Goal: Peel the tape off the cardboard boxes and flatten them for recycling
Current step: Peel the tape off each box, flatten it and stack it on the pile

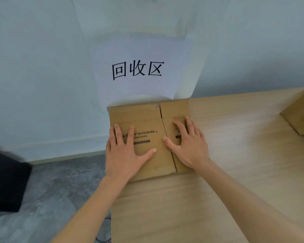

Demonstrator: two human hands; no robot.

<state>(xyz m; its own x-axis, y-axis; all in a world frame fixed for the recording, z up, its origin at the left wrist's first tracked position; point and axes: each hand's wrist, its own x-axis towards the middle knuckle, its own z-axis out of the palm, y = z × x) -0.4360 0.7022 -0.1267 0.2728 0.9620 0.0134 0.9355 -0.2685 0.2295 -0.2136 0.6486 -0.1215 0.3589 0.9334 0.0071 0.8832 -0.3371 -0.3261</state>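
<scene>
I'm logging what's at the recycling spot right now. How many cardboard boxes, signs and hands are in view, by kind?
Flattened cardboard box, pressed under both hands: 1
Unflattened cardboard box at the table's right edge: 1
Paper sign on the wall: 1
Hands, left hand and right hand: 2
Total: 5

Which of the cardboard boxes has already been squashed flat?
The box under both hands, by the wall sign, lies flat on the table. The other box, at the right edge, still stands up.

A pale wall (42, 67) with a paper sign (139, 67) backs a wooden table (235, 155) above grey floor (60, 190).
</scene>
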